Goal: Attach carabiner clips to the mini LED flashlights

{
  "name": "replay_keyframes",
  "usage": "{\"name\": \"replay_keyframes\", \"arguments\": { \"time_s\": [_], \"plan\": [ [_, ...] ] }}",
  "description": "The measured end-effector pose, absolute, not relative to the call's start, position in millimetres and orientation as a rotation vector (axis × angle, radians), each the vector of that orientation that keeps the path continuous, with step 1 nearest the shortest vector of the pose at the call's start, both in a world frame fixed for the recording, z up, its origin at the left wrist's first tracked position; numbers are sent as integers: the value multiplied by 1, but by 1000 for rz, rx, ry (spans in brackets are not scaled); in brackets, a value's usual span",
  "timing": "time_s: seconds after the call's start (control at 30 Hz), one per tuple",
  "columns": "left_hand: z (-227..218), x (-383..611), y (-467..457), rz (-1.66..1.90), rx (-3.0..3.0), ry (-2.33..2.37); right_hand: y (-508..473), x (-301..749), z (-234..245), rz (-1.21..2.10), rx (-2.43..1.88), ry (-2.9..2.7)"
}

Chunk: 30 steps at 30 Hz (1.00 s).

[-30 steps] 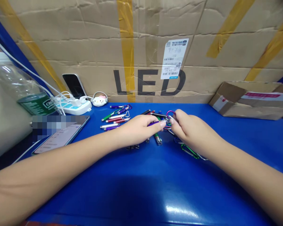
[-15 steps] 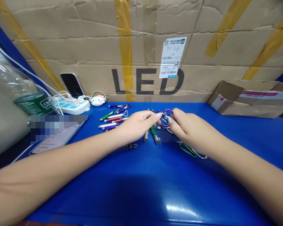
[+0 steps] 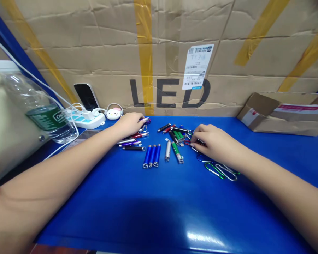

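My left hand (image 3: 131, 122) reaches to the far left of a row of finished keychain lights (image 3: 134, 140), its fingers curled over a purple one with a carabiner (image 3: 145, 120). My right hand (image 3: 210, 140) rests palm down on a heap of loose carabiners (image 3: 219, 170) and small light barrels, fingertips pinching among them; what they grip is hidden. Three blue barrels (image 3: 151, 155) lie side by side in the middle. A silver barrel (image 3: 168, 150) and a green barrel (image 3: 177, 152) lie beside them.
The blue table (image 3: 159, 208) is backed by a cardboard wall marked LED (image 3: 169, 93). At the left stand a plastic bottle (image 3: 39, 111), a white power strip (image 3: 86, 119), a leaning phone (image 3: 86, 96) and a small cat-shaped gadget (image 3: 113, 113). An open carton (image 3: 283, 113) lies at the right.
My hands have come apart. The left one moved left to the row of finished lights with the purple piece; the right one dropped onto the carabiner heap. The blue barrels are now uncovered.
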<state>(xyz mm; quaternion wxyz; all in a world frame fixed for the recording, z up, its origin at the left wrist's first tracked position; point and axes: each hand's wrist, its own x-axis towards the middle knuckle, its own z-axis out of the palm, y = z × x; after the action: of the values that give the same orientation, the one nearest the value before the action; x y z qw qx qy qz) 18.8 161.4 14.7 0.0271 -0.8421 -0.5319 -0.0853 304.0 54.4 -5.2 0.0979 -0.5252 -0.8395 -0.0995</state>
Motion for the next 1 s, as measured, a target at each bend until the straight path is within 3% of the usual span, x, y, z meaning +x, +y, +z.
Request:
{"name": "replay_keyframes", "arguments": {
  "time_s": [0.27,0.57,0.83,1.0],
  "plan": [
    [29,37,138,-227,-2796,-1255,54,304,-2,-214,-1528,-2412],
    [49,35,122,306,-2803,-1375,46,305,9,-6,-1562,-2288],
    [52,33,122,333,-2581,-1547,42,294,10,132,-1553,-2217],
    [48,32,122,317,-2723,-1426,31,287,11,323,-1665,-2144]
  ]
}}
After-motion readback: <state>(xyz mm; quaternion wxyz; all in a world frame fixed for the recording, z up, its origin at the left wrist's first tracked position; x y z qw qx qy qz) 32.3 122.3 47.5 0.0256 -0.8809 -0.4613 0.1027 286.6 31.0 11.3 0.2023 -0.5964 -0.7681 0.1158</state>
